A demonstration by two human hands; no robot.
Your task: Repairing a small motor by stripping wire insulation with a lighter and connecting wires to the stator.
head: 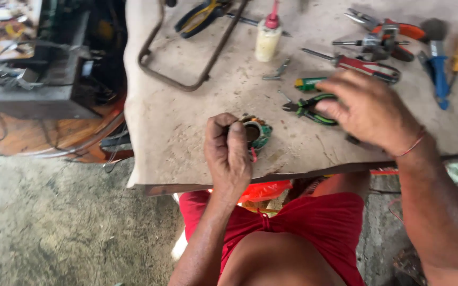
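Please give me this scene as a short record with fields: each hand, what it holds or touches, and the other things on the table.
left hand: grips a small round part with a green circuit board, at the table's near edge
right hand: rests on green-handled pliers
table: worn, dusty board
other tools: red-handled screwdriver, blue brush, black-and-yellow pliers
bottle: pale squeeze bottle with red cap, upright
metal frame: bent rod, lying flat

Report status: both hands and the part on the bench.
Left hand pinching small round green part. Right hand on green-handled pliers. Nothing between them.
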